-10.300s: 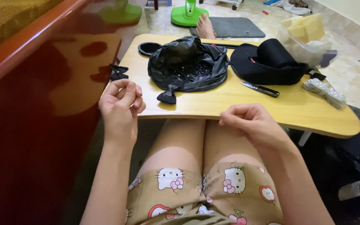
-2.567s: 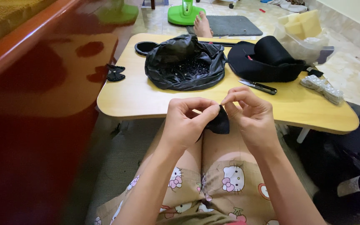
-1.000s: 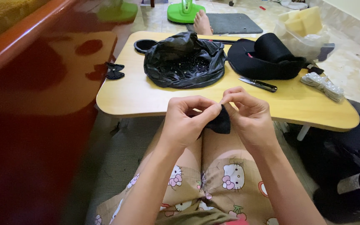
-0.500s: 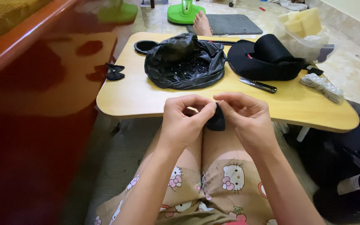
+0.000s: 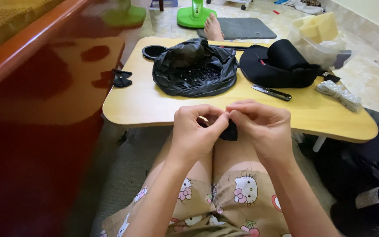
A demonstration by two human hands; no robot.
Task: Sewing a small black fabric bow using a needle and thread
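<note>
1. The left hand [image 5: 194,131] and the right hand [image 5: 262,125] are meeting fingertip to fingertip just below the near edge of the pale wooden lap table [image 5: 154,105], above the knees.
2. Both hands are pinching a small black fabric piece [image 5: 230,131] between them.
3. An open crumpled black plastic bag [image 5: 194,66] is sitting on the table, holding tiny dark beads [image 5: 202,72].
4. A black-handled knife [image 5: 271,92] is lying beside a black fabric bundle [image 5: 279,63].
</note>
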